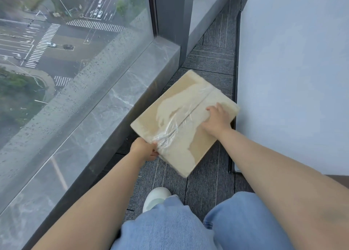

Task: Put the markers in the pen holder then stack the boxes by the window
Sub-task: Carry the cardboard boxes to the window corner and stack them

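Observation:
A tan cardboard box (181, 106), sealed with clear tape along its middle seam, sits over the dark carpet between the window sill and a white wall. My left hand (144, 149) grips the box's near left corner. Flat on the lid near the right edge rests my right hand (217, 120), fingers spread. Whether another box lies under it is hidden. No markers or pen holder are in view.
A grey marble window sill (98, 121) runs along the left under a large rain-spotted window (56, 51). A white wall (294, 79) closes the right side. Dark carpet (207, 174) forms a narrow aisle. My jeans and a white shoe (156, 196) are below.

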A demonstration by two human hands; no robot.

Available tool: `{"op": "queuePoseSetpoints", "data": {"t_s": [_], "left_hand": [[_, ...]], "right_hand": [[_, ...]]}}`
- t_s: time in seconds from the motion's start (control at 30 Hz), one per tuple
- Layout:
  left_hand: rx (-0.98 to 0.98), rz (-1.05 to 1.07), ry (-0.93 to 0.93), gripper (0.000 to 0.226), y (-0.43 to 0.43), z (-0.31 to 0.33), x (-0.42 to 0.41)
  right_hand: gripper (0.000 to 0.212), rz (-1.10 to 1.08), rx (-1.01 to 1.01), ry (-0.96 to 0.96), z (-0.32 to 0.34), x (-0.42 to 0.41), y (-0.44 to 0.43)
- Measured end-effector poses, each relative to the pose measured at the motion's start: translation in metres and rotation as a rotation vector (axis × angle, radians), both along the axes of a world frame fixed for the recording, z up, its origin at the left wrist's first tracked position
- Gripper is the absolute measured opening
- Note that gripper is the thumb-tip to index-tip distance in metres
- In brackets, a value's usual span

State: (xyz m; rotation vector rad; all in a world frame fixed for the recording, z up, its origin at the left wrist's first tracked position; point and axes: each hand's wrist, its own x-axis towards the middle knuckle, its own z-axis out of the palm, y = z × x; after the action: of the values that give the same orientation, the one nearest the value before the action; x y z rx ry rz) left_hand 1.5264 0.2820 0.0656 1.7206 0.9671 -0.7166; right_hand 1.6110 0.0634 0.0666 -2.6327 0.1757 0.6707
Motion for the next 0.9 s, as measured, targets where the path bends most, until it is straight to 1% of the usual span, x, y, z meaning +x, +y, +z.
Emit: {"op": "queuePoseSetpoints", "data": {"t_s": [0.07,0.17,0.2,0.27,0.3,0.33,0.4,0.47,0.53,0.57,0.63,0.67,0.7,0.73,0.77,0.8,0.83,0.87,0.9], "left_hand": [[-0.140,0.134,0.032,0.030,-0.010,-0.003,-0.004],[-0.247,0.257,0.029,0.040,-0.024,-0.004,0.002],[-0.258,0.282,0.019,0.047,-0.030,-0.004,0.005],[-0.265,0.312,0.001,0.070,-0.044,-0.002,0.009],[-0.287,0.312,-0.008,0.077,-0.050,-0.003,0.012],[-0.309,0.290,-0.005,0.078,-0.056,-0.005,0.014],[-0.336,0.197,0.004,0.071,-0.064,-0.009,0.016],[-0.301,0.150,-0.019,0.076,-0.069,-0.012,0.017],[-0.199,0.151,-0.065,0.079,-0.069,-0.008,0.019],[-0.144,0.185,-0.103,0.082,-0.067,-0.006,0.021],[-0.028,0.213,-0.187,0.091,-0.060,-0.012,0.028],[-0.004,0.189,-0.207,0.086,-0.059,-0.013,0.031],[0.005,0.149,-0.232,0.067,-0.057,-0.015,0.033],[0.013,0.097,-0.256,0.036,-0.059,-0.012,0.036],[0.008,0.061,-0.266,0.018,-0.063,-0.007,0.040],[-0.011,0.046,-0.276,0.016,-0.067,-0.002,0.043],[-0.034,0.035,-0.286,0.029,-0.071,0.000,0.045],[-0.034,0.024,-0.280,0.046,-0.074,0.000,0.049],[-0.021,0.011,-0.271,0.058,-0.076,0.001,0.052]], "right_hand": [[0.055,0.029,0.008,0.014,-0.005,-0.014,-0.001],[0.054,0.068,0.021,0.019,-0.005,-0.024,-0.007],[0.055,0.070,0.031,0.021,-0.004,-0.026,-0.008],[0.058,0.058,0.054,0.030,0.000,-0.028,-0.011],[0.062,0.059,0.060,0.033,0.001,-0.030,-0.013],[0.066,0.075,0.055,0.038,0.002,-0.032,-0.015],[0.082,0.164,0.006,0.069,0.003,-0.039,-0.019],[0.098,0.269,-0.060,0.131,0.004,-0.047,-0.021],[0.106,0.334,-0.123,0.161,0.002,-0.052,-0.023],[0.105,0.351,-0.156,0.135,0.000,-0.054,-0.024],[0.091,0.342,-0.206,0.036,-0.004,-0.054,-0.027],[0.084,0.324,-0.218,-0.002,-0.005,-0.053,-0.028],[0.076,0.309,-0.225,-0.030,-0.004,-0.052,-0.030],[0.068,0.296,-0.236,-0.061,-0.003,-0.051,-0.031],[0.060,0.275,-0.255,-0.104,-0.001,-0.050,-0.032],[0.053,0.238,-0.276,-0.150,0.000,-0.049,-0.035],[0.047,0.193,-0.290,-0.182,0.001,-0.046,-0.037],[0.043,0.153,-0.292,-0.188,0.001,-0.044,-0.039],[0.039,0.123,-0.283,-0.171,0.000,-0.041,-0.041]]}}
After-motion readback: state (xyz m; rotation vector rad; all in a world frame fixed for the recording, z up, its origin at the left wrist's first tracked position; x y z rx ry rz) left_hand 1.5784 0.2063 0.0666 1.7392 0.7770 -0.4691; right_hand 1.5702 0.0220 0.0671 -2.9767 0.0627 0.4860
